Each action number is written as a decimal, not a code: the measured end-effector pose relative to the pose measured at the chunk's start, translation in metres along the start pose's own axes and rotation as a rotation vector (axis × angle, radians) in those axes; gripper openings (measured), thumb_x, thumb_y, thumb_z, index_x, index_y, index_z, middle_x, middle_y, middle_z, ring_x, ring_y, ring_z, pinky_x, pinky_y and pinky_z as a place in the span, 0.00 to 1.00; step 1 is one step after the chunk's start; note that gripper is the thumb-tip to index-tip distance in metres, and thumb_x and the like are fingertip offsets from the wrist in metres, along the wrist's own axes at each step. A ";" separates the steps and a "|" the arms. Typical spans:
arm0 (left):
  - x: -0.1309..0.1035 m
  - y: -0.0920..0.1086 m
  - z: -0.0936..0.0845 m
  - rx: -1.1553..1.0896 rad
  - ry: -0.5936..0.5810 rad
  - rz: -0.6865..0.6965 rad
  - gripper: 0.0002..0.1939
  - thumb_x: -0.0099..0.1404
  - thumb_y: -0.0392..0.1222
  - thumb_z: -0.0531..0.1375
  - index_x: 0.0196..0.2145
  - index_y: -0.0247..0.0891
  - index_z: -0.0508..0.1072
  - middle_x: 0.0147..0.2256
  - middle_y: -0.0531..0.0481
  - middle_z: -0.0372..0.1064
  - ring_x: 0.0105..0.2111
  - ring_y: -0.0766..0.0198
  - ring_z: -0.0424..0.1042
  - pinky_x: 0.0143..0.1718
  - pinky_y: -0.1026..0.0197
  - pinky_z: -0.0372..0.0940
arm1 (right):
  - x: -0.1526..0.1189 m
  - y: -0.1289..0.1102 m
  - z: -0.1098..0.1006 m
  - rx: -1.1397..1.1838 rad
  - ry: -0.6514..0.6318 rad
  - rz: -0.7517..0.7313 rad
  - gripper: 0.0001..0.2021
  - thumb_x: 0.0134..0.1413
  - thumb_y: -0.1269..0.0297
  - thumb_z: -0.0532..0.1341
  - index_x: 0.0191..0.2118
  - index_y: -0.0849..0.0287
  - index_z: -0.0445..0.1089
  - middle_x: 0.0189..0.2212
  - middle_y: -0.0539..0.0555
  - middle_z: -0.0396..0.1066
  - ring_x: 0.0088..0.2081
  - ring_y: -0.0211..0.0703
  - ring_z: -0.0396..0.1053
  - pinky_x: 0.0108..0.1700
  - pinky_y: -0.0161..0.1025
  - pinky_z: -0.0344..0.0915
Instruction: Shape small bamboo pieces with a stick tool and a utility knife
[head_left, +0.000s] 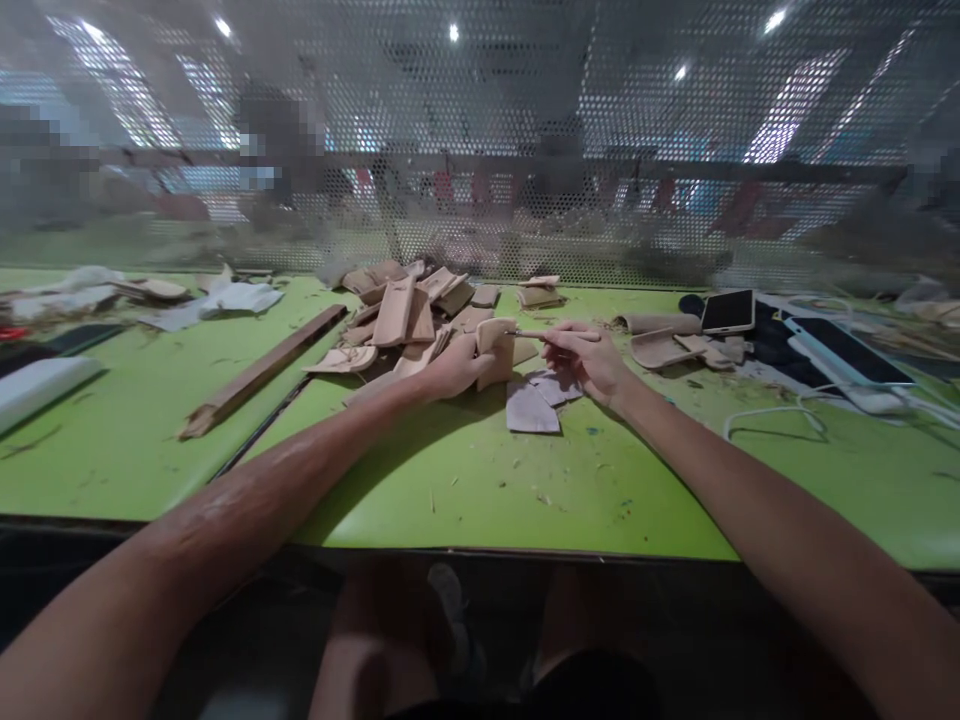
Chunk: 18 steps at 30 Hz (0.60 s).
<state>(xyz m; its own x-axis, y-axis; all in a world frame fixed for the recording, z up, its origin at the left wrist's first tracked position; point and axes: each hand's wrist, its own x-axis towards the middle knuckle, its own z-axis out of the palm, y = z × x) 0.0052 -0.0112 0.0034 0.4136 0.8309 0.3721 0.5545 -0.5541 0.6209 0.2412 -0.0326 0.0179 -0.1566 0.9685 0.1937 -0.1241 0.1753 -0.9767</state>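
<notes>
My left hand [454,368] is closed on a curved bamboo-like wood piece [496,352], held upright above the table. In my right hand [583,362] is a slim pen-like tool [531,334], gripped between thumb and fingers. Its thin dark tip points left and meets the wood piece near the top; whether it presses in, I cannot tell. Below the hands lie pale paper scraps [532,408]. Just behind my left hand is a heap of similar curved wood pieces [405,312].
A long wooden strip [262,372] lies to the left on the green table [450,480]. At right are more curved pieces [658,347], a phone [727,311], a light-blue device [851,352] and white cables [772,415]. A perforated metal screen [480,230] stands behind.
</notes>
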 end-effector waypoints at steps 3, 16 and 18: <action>-0.001 0.000 0.000 -0.011 -0.039 0.048 0.25 0.62 0.39 0.54 0.56 0.35 0.74 0.48 0.45 0.78 0.47 0.56 0.75 0.51 0.59 0.70 | -0.002 -0.002 0.004 0.018 -0.041 0.004 0.16 0.38 0.53 0.78 0.29 0.57 0.78 0.24 0.51 0.75 0.25 0.37 0.69 0.29 0.35 0.68; 0.000 -0.003 0.001 0.031 -0.025 0.037 0.19 0.63 0.39 0.54 0.49 0.34 0.75 0.42 0.46 0.77 0.41 0.58 0.73 0.47 0.60 0.70 | -0.001 0.004 0.008 -0.008 0.028 -0.047 0.14 0.40 0.54 0.77 0.29 0.57 0.79 0.25 0.52 0.77 0.24 0.36 0.69 0.28 0.35 0.68; 0.000 -0.002 0.001 0.044 -0.024 0.034 0.19 0.62 0.39 0.53 0.48 0.34 0.75 0.41 0.46 0.77 0.41 0.58 0.73 0.46 0.60 0.70 | 0.000 0.003 0.006 -0.028 0.033 -0.056 0.14 0.40 0.54 0.77 0.28 0.57 0.79 0.24 0.52 0.76 0.24 0.36 0.69 0.28 0.35 0.68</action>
<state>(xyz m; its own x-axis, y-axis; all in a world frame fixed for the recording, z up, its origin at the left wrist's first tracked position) 0.0047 -0.0098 0.0020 0.4500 0.8103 0.3755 0.5704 -0.5843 0.5772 0.2353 -0.0326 0.0152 -0.1179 0.9622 0.2454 -0.1042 0.2338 -0.9667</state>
